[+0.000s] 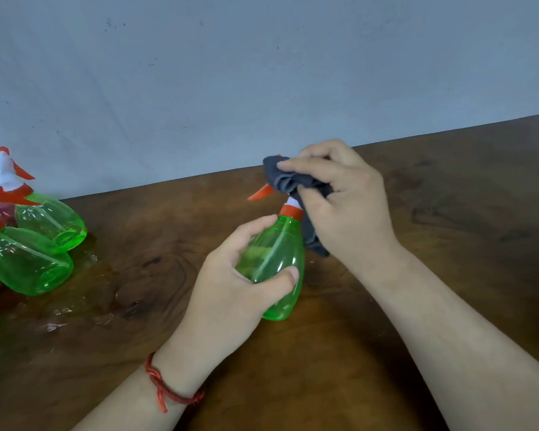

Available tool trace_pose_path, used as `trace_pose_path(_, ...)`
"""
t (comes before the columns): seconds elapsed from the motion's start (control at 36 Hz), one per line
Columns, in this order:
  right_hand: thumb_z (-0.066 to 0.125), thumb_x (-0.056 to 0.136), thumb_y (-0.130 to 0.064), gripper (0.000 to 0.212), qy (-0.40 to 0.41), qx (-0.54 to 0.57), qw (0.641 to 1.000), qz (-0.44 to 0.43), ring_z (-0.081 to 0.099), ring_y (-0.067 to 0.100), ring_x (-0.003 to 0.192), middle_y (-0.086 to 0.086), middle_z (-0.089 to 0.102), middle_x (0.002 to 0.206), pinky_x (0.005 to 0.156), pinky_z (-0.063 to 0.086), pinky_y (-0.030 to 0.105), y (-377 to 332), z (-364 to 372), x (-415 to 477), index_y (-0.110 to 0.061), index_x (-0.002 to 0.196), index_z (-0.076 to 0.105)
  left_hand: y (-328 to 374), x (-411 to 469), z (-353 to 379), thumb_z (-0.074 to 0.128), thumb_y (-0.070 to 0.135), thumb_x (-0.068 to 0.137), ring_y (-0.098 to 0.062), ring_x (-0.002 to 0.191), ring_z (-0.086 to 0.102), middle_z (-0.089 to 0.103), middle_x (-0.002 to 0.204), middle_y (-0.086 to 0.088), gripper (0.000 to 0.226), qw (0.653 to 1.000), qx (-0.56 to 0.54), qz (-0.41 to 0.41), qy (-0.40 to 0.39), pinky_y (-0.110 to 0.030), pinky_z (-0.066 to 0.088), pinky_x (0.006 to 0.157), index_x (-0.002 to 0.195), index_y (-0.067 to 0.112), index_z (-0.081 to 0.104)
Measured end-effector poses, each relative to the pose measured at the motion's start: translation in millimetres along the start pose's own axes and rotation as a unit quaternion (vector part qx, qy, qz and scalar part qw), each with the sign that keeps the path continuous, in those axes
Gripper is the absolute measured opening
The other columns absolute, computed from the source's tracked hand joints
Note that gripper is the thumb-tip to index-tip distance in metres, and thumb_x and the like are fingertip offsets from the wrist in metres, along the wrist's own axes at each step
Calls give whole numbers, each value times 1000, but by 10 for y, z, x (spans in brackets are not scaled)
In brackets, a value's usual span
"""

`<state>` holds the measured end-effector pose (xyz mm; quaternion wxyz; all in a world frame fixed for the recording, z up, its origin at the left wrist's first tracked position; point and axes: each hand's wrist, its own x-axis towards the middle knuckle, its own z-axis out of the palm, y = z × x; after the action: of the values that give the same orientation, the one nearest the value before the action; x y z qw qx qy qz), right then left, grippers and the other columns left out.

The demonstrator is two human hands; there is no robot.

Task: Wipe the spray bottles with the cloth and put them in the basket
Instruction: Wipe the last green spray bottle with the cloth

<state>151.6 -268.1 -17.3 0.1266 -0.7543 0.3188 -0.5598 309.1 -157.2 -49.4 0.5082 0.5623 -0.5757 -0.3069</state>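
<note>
Two hands meet over the middle of the wooden table (433, 306), both busy with one green spray bottle (282, 253). The left hand (231, 275) comes in from the near left, its forearm slanting up to the right, with a red cord bracelet (168, 390) knotted at the wrist. Its fingers are curled round the belly of the bottle, the thumb across the near side and the fingertips reaching over the far side. The bottle is tilted, neck away from me and base towards the near edge. I cannot tell whether the base touches the wood.

The right hand (346, 206) reaches in along a long diagonal from the near right and bends over the top of the bottle. Its fingers and thumb pinch a dark grey cloth (290, 178), bunched over the spray head. The orange trigger (260, 192) pokes out to the left from under the folds, and the orange collar (291, 212) shows just below them. A tail of the cloth hangs down on the right, behind the bottle's shoulder.

Well apart, at the far left edge, a cluster of green bottles (28, 262) lies on its side, bases turned this way, white and orange heads towards the pale wall (262, 73). Something dark red sits half hidden among them.
</note>
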Motion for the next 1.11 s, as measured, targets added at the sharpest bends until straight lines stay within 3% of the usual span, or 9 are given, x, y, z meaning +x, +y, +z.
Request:
trace_pose_path(0.19,62,86,9,43,-37,-31,998,-43,61,23,112,-3,66,119,96,53,36,-45,33,-21,-16,116,81,57,-18,1,90,21,78,4,112,69,73,122,25,68,991,117,34,46,-4,48,90,138,42,67)
trace_pose_path(0.28,58,91,3,39,-106,-36,989,-95,56,20,108,-5,68,119,97,45,21,-176,128,-76,-17,116,80,74,-16,13,89,21,78,0,98,72,74,105,26,56,983,166,60,47,-11,52,81,118,53,66)
trace_pose_path(0.36,57,87,11,42,-120,75,990,-26,63,12,114,-8,72,118,104,49,26,-215,105,-77,-15,108,82,46,-21,-7,88,25,77,1,106,70,73,112,30,60,979,182,67,63,-18,54,90,120,59,64)
trace_pose_path(0.44,57,84,19,43,-16,223,971,83,70,12,116,-2,78,113,105,52,29,-187,-6,-13,-12,103,81,9,-19,-36,89,25,77,7,118,67,71,128,29,67,985,144,55,78,-7,48,97,139,43,68)
trace_pose_path(0.56,58,94,14,38,82,219,966,113,70,10,116,1,76,117,97,53,22,-14,-135,85,-13,110,78,19,-34,-23,89,23,78,1,117,70,73,128,23,70,992,99,50,51,-8,50,95,141,43,67)
trace_pose_path(0.69,50,94,19,47,-28,238,964,119,67,4,121,-1,74,125,94,53,14,4,-49,16,-10,116,79,14,-42,-19,88,7,82,-6,118,72,75,128,18,67,998,24,49,37,-17,55,97,139,38,69)
trace_pose_path(0.81,52,91,16,45,-33,216,965,147,69,6,119,-5,78,119,107,54,31,69,-50,-5,-14,105,83,-45,-7,-97,86,-2,83,-13,117,74,78,126,9,62,995,-48,55,67,-18,57,92,135,31,73)
trace_pose_path(1.0,54,95,9,41,-4,305,906,294,75,22,101,1,81,104,91,62,49,142,-39,-67,-19,98,84,-94,103,-201,78,29,81,-25,119,71,73,130,1,57,970,-216,55,95,-42,59,93,137,26,66)
trace_pose_path(1.11,56,93,10,43,-84,336,873,342,73,30,113,5,80,110,106,55,56,85,136,-226,-21,102,84,-158,146,-170,68,30,96,-25,117,68,68,129,-3,36,961,-268,25,72,-45,57,92,131,25,60)
